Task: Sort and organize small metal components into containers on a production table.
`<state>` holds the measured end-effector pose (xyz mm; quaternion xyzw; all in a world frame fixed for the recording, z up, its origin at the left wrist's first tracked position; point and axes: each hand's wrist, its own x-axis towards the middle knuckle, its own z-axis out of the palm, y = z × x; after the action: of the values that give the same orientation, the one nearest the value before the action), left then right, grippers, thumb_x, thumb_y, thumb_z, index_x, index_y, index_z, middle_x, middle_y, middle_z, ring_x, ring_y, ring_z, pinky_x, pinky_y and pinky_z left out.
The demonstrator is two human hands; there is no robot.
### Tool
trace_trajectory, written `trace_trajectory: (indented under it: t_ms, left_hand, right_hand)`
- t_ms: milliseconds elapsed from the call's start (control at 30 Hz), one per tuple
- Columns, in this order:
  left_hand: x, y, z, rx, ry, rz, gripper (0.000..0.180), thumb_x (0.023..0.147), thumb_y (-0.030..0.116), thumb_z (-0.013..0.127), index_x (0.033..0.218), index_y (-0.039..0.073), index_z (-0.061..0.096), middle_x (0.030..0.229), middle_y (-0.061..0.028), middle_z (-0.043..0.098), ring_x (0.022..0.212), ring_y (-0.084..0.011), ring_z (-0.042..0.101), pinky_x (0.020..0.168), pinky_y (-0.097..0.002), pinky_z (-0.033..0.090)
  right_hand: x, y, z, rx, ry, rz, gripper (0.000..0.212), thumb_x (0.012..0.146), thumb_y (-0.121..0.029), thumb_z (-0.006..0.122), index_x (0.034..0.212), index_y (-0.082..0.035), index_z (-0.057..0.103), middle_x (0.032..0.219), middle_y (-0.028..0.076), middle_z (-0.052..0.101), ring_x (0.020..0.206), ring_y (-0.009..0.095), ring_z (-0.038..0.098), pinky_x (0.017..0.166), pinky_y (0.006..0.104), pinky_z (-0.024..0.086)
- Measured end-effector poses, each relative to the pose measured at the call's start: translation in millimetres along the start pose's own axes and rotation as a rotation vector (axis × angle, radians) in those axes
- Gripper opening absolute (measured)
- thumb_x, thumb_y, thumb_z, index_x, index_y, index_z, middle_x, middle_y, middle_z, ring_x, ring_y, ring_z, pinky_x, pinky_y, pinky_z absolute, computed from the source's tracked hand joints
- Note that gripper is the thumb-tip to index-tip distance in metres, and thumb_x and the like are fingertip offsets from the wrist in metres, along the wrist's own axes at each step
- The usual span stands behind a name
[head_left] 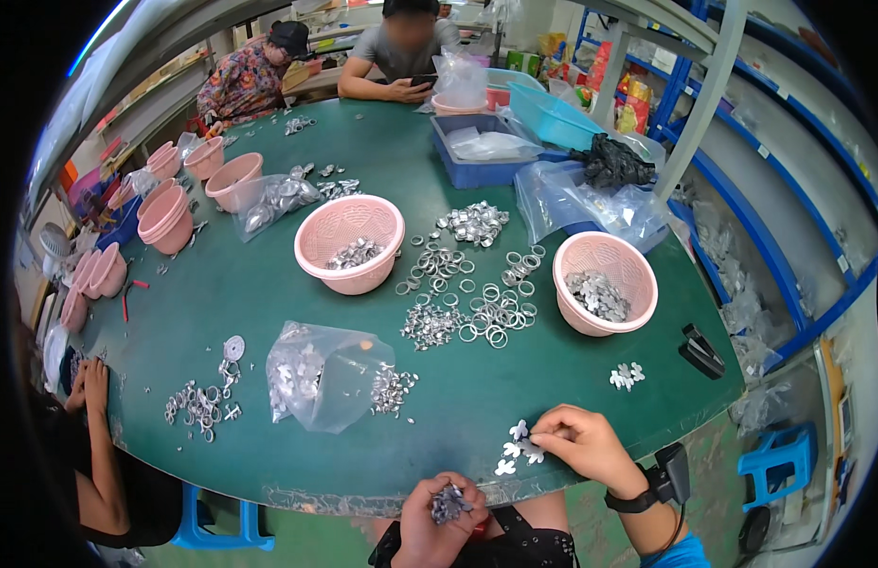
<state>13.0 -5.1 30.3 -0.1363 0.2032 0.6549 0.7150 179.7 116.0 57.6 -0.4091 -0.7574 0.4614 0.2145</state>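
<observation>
My left hand (439, 525) is cupped at the table's front edge, its fingers curled around a heap of small silver metal pieces (449, 505). Over the tabletop, my right hand (583, 443) has thumb and fingertips pinched together. Its fingertips are at a small group of flat, flower-shaped silver pieces (506, 467); whether one is between them I cannot make out. A similar group of flower-shaped pieces (627, 377) lies farther right. Beyond it stands a pink basket (605, 327) holding many flat silver pieces (598, 295).
Metal rings (497, 317) and small parts (431, 324) lie mid-table beside another pink basket (349, 279). A plastic bag (340, 379) lies left of my hands, a black stapler (701, 352) at right. A co-worker's hands (96, 383) rest on the left edge; two people sit opposite.
</observation>
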Motion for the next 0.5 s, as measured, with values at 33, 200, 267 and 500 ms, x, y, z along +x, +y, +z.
trace_trajectory:
  t_ms: [33,200,267,500]
  left_hand:
    - [-1.8,-3.0,9.3,0.138,0.108,0.003,0.023,0.08,0.022,0.04,0.081,0.002,0.052,0.074,-0.0114,0.051,0.071,-0.0245,0.05,0.061,-0.0334,0.041]
    - [-0.2,-9.1,1.8,0.242,-0.026,-0.089,0.041,0.084,0.028,0.042,0.112,-0.003,0.043,0.109,-0.0196,0.052,0.103,-0.0336,0.049,0.088,-0.0394,0.04]
    - [2.8,-4.8,-6.1,0.138,-0.038,-0.086,0.029,0.082,0.024,0.037,0.091,0.001,0.053,0.087,-0.0162,0.057,0.087,-0.0311,0.055,0.073,-0.0396,0.045]
    - [0.0,-8.5,2.9,0.196,0.03,-0.014,0.032,0.082,0.025,0.038,0.096,-0.001,0.051,0.095,-0.0181,0.055,0.091,-0.0321,0.054,0.077,-0.0401,0.044]
  right_hand:
    - [-2.9,-5.7,0.5,0.24,-0.013,0.031,0.012,0.076,-0.006,0.06,0.087,-0.001,0.057,0.077,0.006,0.056,0.061,0.012,0.054,0.057,0.0232,0.044]
    - [-6.6,-38.5,-1.7,0.004,-0.125,-0.111,0.017,0.074,-0.01,0.063,0.086,0.0,0.057,0.076,0.009,0.056,0.063,0.017,0.055,0.058,0.0253,0.044]
    - [0.1,-18.2,1.6,-0.116,-0.081,-0.127,0.018,0.072,-0.012,0.065,0.082,-0.001,0.056,0.076,0.011,0.055,0.064,0.023,0.054,0.06,0.0309,0.044]
    - [-0.9,-13.1,3.8,-0.131,-0.125,0.099,0.02,0.07,-0.016,0.066,0.079,-0.002,0.056,0.075,0.008,0.056,0.071,0.021,0.053,0.062,0.0311,0.042]
